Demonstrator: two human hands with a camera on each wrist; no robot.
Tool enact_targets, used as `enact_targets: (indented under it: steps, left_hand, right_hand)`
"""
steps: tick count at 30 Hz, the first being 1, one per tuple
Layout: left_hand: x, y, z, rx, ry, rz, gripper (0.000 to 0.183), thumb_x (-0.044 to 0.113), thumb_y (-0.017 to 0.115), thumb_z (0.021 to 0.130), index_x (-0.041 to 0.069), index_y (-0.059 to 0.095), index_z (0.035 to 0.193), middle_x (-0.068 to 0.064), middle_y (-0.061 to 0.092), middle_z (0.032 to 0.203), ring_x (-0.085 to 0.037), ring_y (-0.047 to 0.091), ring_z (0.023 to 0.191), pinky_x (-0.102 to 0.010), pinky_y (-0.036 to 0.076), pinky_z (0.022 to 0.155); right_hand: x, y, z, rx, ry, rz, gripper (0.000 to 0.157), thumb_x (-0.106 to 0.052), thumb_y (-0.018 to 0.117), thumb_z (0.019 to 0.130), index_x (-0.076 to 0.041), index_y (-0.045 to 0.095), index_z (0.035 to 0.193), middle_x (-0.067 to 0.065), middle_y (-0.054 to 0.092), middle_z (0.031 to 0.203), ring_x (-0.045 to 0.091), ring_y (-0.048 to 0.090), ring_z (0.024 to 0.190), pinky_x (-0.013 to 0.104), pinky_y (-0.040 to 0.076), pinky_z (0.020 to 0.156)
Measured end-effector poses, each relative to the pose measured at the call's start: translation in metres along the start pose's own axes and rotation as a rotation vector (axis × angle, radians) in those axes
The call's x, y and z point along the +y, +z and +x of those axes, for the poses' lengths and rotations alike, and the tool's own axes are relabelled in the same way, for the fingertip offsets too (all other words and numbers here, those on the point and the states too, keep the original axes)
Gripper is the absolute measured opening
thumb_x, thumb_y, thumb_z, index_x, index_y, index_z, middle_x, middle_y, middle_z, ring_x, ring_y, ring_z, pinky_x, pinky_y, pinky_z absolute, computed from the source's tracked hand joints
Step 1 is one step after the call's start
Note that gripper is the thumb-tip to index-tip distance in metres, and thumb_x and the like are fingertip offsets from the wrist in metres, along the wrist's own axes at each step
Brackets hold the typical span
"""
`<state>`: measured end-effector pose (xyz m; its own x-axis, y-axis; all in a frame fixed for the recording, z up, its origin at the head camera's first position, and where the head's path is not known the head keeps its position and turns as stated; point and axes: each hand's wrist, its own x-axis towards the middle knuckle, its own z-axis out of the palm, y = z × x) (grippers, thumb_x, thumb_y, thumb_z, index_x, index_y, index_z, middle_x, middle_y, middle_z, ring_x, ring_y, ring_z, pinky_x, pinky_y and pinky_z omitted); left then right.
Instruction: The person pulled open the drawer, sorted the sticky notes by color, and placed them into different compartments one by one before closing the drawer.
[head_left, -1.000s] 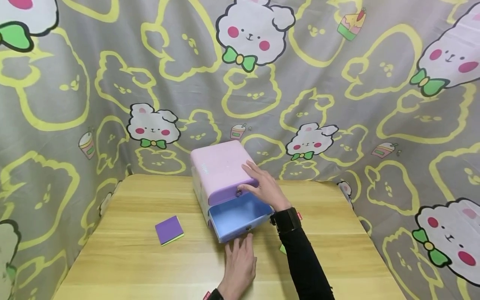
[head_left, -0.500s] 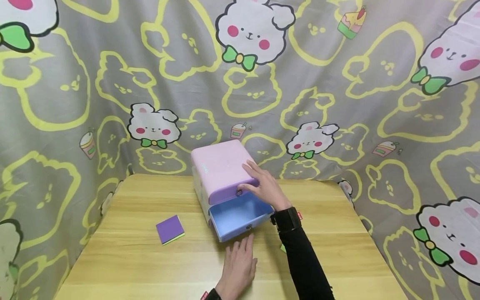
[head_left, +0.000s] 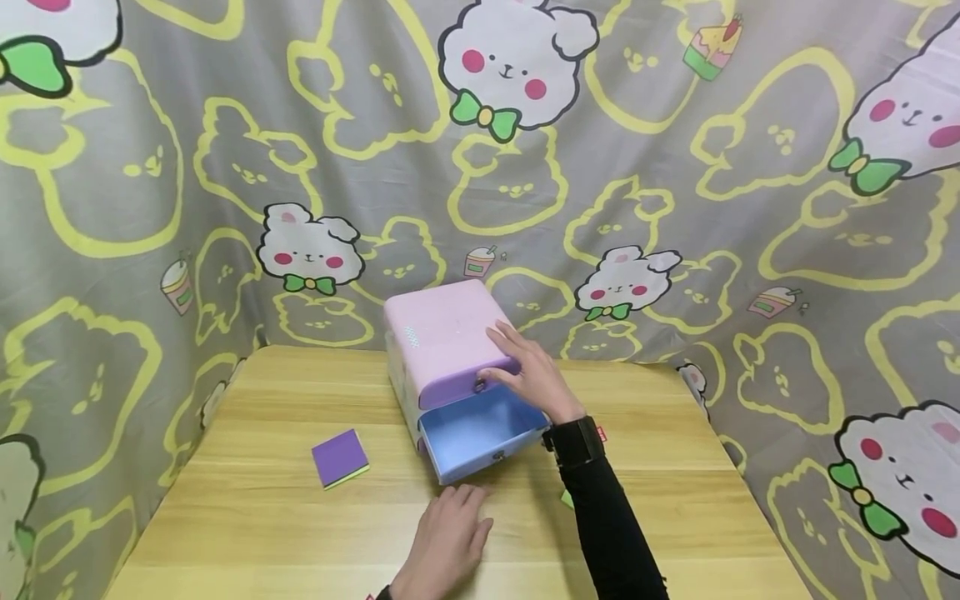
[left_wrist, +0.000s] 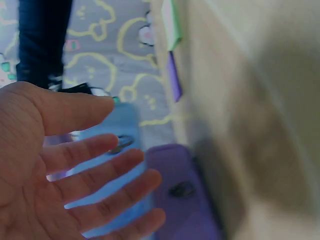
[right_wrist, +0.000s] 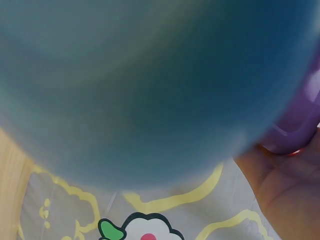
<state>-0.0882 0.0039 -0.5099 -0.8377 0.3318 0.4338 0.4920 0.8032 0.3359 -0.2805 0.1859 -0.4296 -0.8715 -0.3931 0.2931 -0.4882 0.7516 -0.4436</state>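
A small drawer cabinet with a pink top [head_left: 442, 333] stands in the middle of the table. Its blue drawer [head_left: 480, 429] is pulled out, and nothing shows inside it. My right hand [head_left: 536, 379] rests on the cabinet's top right edge, fingers straight, thumb on the purple upper drawer [head_left: 453, 385] by its knob. My left hand [head_left: 444, 537] hovers just in front of the blue drawer, holding nothing. In the left wrist view its fingers are spread before the blue front, and a purple lower drawer [left_wrist: 180, 210] with a knob stays in.
Left of the cabinet, a purple square pad [head_left: 341, 458] lies on the wooden table [head_left: 247, 500], yellow-green under it. A green corner [head_left: 567, 498] peeks out beside the right forearm. Behind the table hangs a grey curtain [head_left: 405, 192] with bunny prints.
My left hand has drawn back from the blue drawer's front, toward me and to the left. The right hand and the pulled-out drawer stay where they were.
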Motion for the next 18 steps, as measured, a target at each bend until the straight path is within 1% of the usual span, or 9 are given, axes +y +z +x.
enact_targets:
  steps: [2,6,9,11,13,15,18]
  left_hand:
    - [-0.002,-0.009,0.001,0.072,0.037,-0.028,0.029,0.018,0.079,0.083,0.012,0.071,0.110,0.000,0.073,0.101,-0.015,0.067,0.089,-0.031,0.056,0.073]
    - [-0.005,-0.022,0.006,0.269,0.105,-0.102,0.030,0.011,0.079,0.081,0.012,0.070,0.110,0.002,0.072,0.101,-0.012,0.068,0.092,-0.026,0.058,0.080]
    - [-0.013,-0.030,0.010,0.416,0.151,-0.160,0.023,0.008,0.073,0.085,0.007,0.070,0.108,-0.002,0.072,0.102,-0.015,0.070,0.092,-0.028,0.059,0.082]
    - [-0.023,-0.035,0.012,0.494,0.172,-0.177,0.016,0.009,0.067,0.090,0.003,0.070,0.105,-0.006,0.073,0.099,-0.018,0.069,0.089,-0.029,0.059,0.081]
    - [-0.036,-0.038,0.013,0.544,0.172,-0.148,0.015,0.012,0.061,0.093,0.002,0.070,0.100,-0.008,0.072,0.095,-0.019,0.067,0.086,-0.029,0.058,0.078]
    - [-0.051,-0.041,0.014,0.568,0.158,-0.110,0.016,0.013,0.058,0.094,0.002,0.069,0.098,-0.009,0.072,0.093,-0.019,0.065,0.084,-0.030,0.057,0.076]
    - [-0.072,-0.044,0.012,0.556,0.119,-0.049,0.018,0.014,0.060,0.090,0.002,0.070,0.099,-0.010,0.072,0.093,-0.021,0.064,0.085,-0.035,0.054,0.076]
  right_hand:
    - [0.000,-0.001,0.000,-0.003,0.001,0.002,0.075,-0.056,0.066,0.092,-0.035,0.036,0.157,-0.005,0.031,0.168,0.040,0.043,0.146,0.065,0.038,0.115]
    - [0.001,-0.002,-0.001,-0.005,0.008,0.004,0.075,-0.055,0.067,0.091,-0.035,0.037,0.157,-0.005,0.031,0.168,0.039,0.043,0.147,0.065,0.038,0.116]
    - [0.001,-0.003,-0.001,0.004,0.011,0.002,0.075,-0.053,0.069,0.091,-0.034,0.038,0.157,-0.005,0.032,0.168,0.040,0.044,0.146,0.065,0.038,0.115]
    - [0.000,-0.004,-0.001,0.006,0.008,0.005,0.074,-0.053,0.068,0.091,-0.034,0.039,0.156,-0.005,0.032,0.167,0.040,0.044,0.145,0.066,0.038,0.115]
    - [0.000,-0.003,0.000,-0.001,0.003,0.007,0.075,-0.055,0.067,0.091,-0.034,0.038,0.157,-0.005,0.031,0.168,0.041,0.044,0.145,0.067,0.038,0.114]
    - [0.000,-0.002,0.001,-0.012,0.002,0.008,0.075,-0.058,0.065,0.091,-0.035,0.037,0.157,-0.005,0.030,0.168,0.041,0.043,0.146,0.068,0.037,0.114]
    - [0.000,-0.001,0.001,-0.021,0.017,0.002,0.076,-0.060,0.064,0.091,-0.036,0.036,0.157,-0.007,0.029,0.169,0.040,0.042,0.146,0.068,0.036,0.115]
